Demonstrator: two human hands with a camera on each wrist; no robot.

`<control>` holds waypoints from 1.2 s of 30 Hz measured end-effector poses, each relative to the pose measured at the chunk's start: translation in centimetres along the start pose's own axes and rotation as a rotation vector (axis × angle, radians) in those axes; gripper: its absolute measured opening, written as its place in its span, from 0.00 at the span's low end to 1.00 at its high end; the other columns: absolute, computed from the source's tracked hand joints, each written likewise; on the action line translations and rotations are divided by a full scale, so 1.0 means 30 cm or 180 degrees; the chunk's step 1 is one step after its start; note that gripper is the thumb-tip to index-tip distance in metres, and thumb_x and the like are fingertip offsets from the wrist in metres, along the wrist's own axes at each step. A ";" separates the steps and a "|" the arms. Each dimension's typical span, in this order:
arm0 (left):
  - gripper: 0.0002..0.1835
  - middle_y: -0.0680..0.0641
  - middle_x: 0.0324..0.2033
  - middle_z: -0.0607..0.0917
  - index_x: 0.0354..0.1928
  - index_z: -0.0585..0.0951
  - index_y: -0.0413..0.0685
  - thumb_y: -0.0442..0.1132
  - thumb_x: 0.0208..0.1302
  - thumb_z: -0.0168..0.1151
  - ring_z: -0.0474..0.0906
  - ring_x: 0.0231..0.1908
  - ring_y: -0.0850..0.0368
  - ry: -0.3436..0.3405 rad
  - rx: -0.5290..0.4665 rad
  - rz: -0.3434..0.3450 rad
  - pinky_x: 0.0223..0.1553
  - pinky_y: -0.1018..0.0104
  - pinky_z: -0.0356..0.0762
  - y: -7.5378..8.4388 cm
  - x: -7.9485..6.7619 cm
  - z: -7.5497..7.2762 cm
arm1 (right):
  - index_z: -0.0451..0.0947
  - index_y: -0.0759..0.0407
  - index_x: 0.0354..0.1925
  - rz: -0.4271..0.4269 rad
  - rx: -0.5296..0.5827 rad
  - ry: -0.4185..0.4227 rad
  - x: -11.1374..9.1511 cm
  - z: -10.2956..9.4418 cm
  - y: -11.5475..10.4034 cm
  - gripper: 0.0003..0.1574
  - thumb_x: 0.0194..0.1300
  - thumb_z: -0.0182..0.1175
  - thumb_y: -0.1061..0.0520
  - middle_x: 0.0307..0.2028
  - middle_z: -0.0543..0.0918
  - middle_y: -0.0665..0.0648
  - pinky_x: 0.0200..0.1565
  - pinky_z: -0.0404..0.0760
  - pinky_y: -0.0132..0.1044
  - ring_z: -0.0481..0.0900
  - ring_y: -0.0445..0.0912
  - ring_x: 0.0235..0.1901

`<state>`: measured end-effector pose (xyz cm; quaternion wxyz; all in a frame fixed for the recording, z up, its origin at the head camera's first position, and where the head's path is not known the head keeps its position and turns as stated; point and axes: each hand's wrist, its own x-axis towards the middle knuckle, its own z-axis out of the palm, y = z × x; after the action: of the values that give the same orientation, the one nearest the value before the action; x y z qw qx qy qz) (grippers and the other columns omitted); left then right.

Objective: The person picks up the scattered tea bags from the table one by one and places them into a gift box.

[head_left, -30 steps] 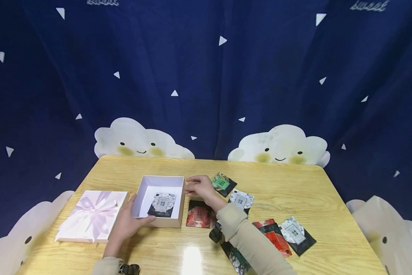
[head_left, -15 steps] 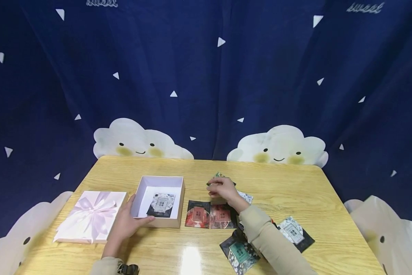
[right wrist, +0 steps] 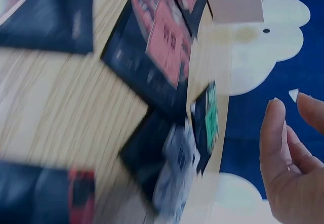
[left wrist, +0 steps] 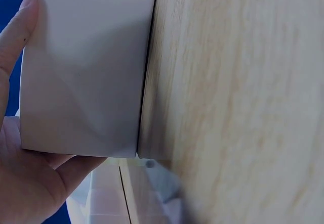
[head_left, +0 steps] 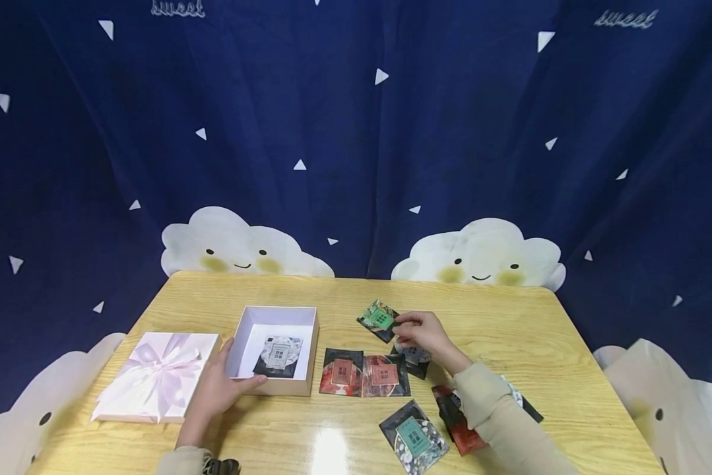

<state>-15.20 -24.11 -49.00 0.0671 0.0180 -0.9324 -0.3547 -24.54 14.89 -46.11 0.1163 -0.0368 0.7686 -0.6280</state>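
Observation:
My left hand (head_left: 214, 386) holds the open pale box (head_left: 287, 387) at its front left corner, thumb along the front wall. In the left wrist view that box wall (left wrist: 86, 72) fills the upper left. One black-and-white square sachet (head_left: 278, 356) lies inside it. My right hand (head_left: 425, 332), fingers loosely bent with nothing between them, hovers over a black sachet with a white floral print (head_left: 413, 359). A green-labelled sachet (head_left: 379, 319) lies just left of its fingertips. In the right wrist view thumb and fingers of the right hand (right wrist: 293, 158) stand apart.
Two red sachets, one (head_left: 341, 373) beside another (head_left: 385, 375), lie right of the box. A teal-labelled sachet (head_left: 415, 437) is nearer the front. More sachets (head_left: 458, 422) are partly under the right sleeve. A pink lid with ribbon bow (head_left: 160, 376) lies left of the box.
My right hand has moved rightward from beside the box's right wall, past the green-labelled sachet, to above the white floral one. The left hand stays on the box.

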 end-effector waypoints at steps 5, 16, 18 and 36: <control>0.62 0.23 0.59 0.60 0.65 0.52 0.26 0.59 0.36 0.73 0.62 0.56 0.28 0.0033 0.0002 0.0040 0.55 0.38 0.60 -0.005 -0.001 0.004 | 0.69 0.78 0.51 -0.0017 -0.0125 0.0095 -0.033 -0.075 0.008 0.24 0.58 0.59 0.66 0.29 0.81 0.61 0.35 0.82 0.48 0.81 0.53 0.27; 0.62 0.23 0.59 0.59 0.65 0.52 0.26 0.58 0.36 0.74 0.61 0.55 0.27 0.0023 -0.0018 0.0001 0.55 0.37 0.60 -0.001 -0.004 0.002 | 0.68 0.78 0.51 -0.0082 -0.0310 0.0106 -0.115 -0.212 0.023 0.25 0.58 0.60 0.64 0.33 0.81 0.67 0.34 0.82 0.48 0.81 0.53 0.28; 0.62 0.23 0.60 0.58 0.65 0.52 0.27 0.58 0.36 0.74 0.61 0.56 0.27 -0.0003 -0.0032 -0.0023 0.55 0.37 0.60 -0.001 -0.004 0.001 | 0.68 0.78 0.51 -0.0084 -0.0345 0.0093 -0.130 -0.236 0.029 0.26 0.58 0.60 0.63 0.33 0.80 0.67 0.35 0.81 0.49 0.81 0.55 0.29; 0.63 0.23 0.60 0.58 0.66 0.51 0.27 0.58 0.36 0.74 0.60 0.56 0.28 -0.0034 -0.0072 -0.0048 0.55 0.37 0.59 0.002 -0.004 0.000 | 0.67 0.76 0.54 0.0021 -0.0803 0.0115 -0.254 -0.452 0.105 0.33 0.56 0.64 0.56 0.34 0.77 0.60 0.31 0.81 0.44 0.77 0.50 0.30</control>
<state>-15.06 -24.07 -48.97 0.0596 0.0224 -0.9285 -0.3658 -19.91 30.06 -45.66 0.0989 -0.0372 0.8436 -0.5265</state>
